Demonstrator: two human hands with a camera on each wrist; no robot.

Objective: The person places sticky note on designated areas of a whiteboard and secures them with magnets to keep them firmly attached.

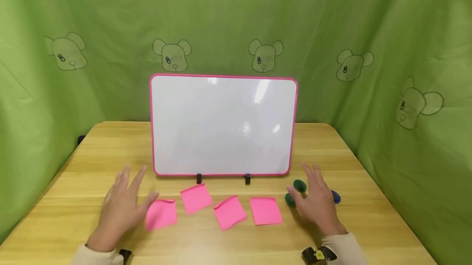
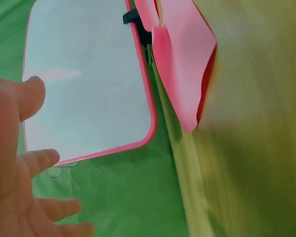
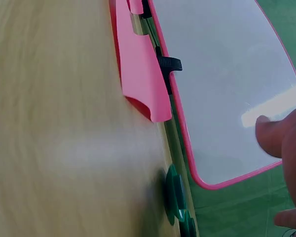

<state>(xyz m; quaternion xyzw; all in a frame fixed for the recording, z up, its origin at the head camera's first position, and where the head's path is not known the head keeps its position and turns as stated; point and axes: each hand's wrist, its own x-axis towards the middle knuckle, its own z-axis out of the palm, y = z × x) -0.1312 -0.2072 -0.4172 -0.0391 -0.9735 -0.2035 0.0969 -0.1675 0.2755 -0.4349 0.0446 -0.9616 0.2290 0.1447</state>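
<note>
My left hand point(image 1: 121, 207) is raised over the table's left side with fingers spread, its thumb overlapping the leftmost pink sticky note point(image 1: 161, 215) in the head view. My right hand point(image 1: 316, 203) hovers on the other side, fingers extended, holding nothing. Close to it lie two round green magnets point(image 1: 300, 186) and a blue one point(image 1: 336, 197), partly hidden by the hand. Several pink sticky notes point(image 1: 266, 211) lie in a loose row between the hands, some with curled edges. Behind them a whiteboard point(image 1: 221, 125) with a pink frame stands upright on black clips point(image 1: 248, 179).
The wooden table point(image 1: 221, 248) has rounded far corners. Green curtains point(image 1: 221, 19) with bear-head drawings hang around its back and sides. Light glares off the whiteboard's upper right. A black band point(image 1: 318, 254) sits at the right wrist.
</note>
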